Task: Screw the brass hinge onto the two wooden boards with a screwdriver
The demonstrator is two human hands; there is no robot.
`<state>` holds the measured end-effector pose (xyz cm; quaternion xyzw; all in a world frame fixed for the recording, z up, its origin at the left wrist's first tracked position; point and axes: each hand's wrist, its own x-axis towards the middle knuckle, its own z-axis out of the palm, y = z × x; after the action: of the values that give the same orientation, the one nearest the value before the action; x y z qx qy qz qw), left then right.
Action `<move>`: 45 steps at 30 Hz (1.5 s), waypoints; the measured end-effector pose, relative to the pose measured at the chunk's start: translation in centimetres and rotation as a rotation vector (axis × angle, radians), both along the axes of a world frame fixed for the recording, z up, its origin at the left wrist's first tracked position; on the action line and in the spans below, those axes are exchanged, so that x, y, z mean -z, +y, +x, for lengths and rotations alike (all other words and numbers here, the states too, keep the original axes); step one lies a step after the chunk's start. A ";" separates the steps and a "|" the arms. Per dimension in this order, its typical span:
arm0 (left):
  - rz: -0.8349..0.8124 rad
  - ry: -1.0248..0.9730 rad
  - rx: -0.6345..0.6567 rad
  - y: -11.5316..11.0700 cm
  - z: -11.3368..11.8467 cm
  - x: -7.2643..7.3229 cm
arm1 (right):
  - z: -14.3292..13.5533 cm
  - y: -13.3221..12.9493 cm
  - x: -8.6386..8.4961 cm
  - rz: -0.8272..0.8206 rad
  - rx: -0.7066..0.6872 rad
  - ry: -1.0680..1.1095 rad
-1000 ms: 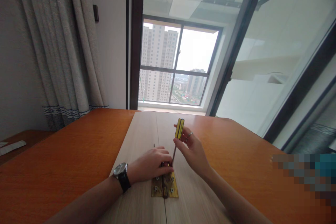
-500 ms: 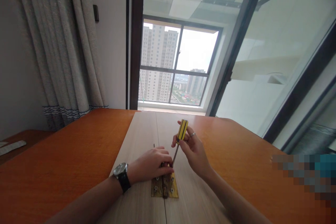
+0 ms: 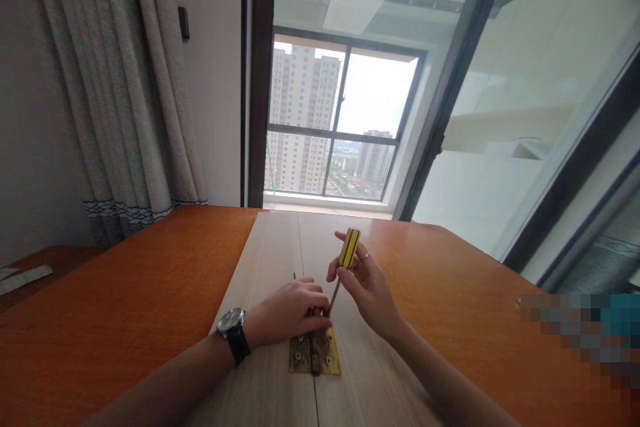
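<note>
A yellow and black screwdriver (image 3: 350, 248) is held by its handle in my right hand (image 3: 371, 283), its shaft slanting down to the fingertips of my left hand (image 3: 295, 310). Those left fingers are bent together over the upper part of a brass hinge (image 3: 327, 353), close to the shaft's tip; what they pinch is hidden. The hinge lies across the seam between two pale wooden boards (image 3: 270, 247), and several screws show in its lower part.
Under the boards is an orange-brown wooden table (image 3: 165, 280). White strips (image 3: 25, 279) lie at the far left. Beyond the table are a grey curtain (image 3: 120, 80) and a window. A blurred patch covers the right edge.
The screwdriver handle has turned slightly within my right fingers. My left hand stays in place on the hinge.
</note>
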<state>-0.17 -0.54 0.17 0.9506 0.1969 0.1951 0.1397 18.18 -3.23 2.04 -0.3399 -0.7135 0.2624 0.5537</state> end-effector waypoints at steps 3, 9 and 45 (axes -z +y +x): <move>0.000 -0.002 -0.009 0.0 0.0 0.1 | 0.0 0.1 0.1 0.030 0.047 -0.074; 0.008 -0.004 -0.007 0.0 0.0 0.1 | 0.1 0.1 -0.4 0.131 0.245 -0.219; 0.025 -0.009 -0.009 -0.1 0.0 0.1 | 0.4 0.6 0.9 0.185 0.230 -0.111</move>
<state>-0.20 -0.64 0.10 0.9505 0.1982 0.2025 0.1276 18.62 -2.58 1.09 -0.3810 -0.7204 0.1110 0.5688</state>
